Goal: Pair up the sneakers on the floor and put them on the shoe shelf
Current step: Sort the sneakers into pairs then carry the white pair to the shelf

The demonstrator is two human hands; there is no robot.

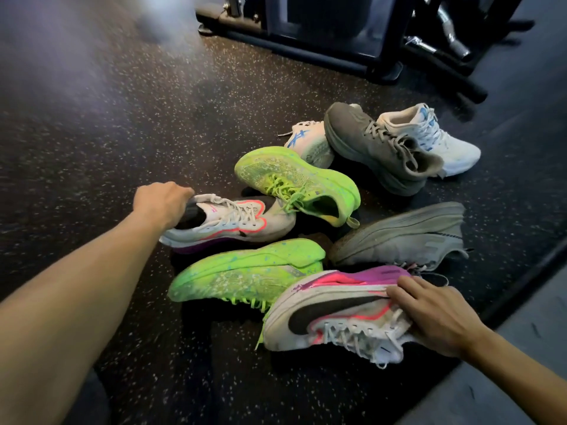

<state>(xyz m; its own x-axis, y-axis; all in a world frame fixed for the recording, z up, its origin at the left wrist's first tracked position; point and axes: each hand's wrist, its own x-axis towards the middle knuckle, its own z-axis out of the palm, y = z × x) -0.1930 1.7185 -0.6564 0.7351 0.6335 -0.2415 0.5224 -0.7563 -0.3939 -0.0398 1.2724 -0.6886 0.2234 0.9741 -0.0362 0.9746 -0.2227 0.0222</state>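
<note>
Right hand (435, 314): my fingers curl round the heel of the near white-pink sneaker (334, 317), tipped on its side.
Left hand (162, 202): gripping the collar of its mate (233, 223).
Farther: green, grey and white-blue sneakers lie jumbled on the floor (107, 133).
Progress: I judge the first pair just gathered; no shelf in sight.

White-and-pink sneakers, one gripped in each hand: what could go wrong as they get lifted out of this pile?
1. The left hand grips the far white-and-pink sneaker, whose toe looks tucked under the upright neon green sneaker; lifting may tip it.
2. The right hand holds the near white-and-pink sneaker on its side; its loose laces could snag.
</note>
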